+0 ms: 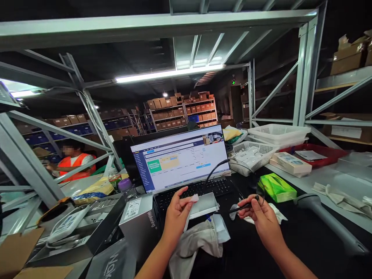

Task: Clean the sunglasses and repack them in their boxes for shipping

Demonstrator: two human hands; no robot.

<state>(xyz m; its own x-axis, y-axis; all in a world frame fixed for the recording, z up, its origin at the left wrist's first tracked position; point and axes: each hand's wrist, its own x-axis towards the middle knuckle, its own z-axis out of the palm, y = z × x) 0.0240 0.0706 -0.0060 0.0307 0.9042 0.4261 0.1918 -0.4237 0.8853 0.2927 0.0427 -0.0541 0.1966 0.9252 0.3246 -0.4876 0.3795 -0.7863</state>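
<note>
Between the thumb and fingers of my left hand (176, 213) is a small piece of white tissue (194, 198). My right hand (258, 213) grips a thin dark-framed item (241, 208) with clear, lens-like parts, seemingly a pair of glasses; the fingers partly cover it. A shallow open white box (205, 205) lies between the hands. Below it is a grey cloth drawstring pouch (200, 240) with a blue cord end and a white sheet at its side. Crumpled white material (280, 215) is under and behind my right hand.
A monitor (183, 161) and black keyboard (200, 188) stand ahead. On the left are a silver box (138, 217) and an open box of white devices (78, 228). Rightward lie a green tissue pack (277, 188), a grey scanner (328, 221) and white baskets (252, 155). A person in an orange vest (77, 166) sits beyond.
</note>
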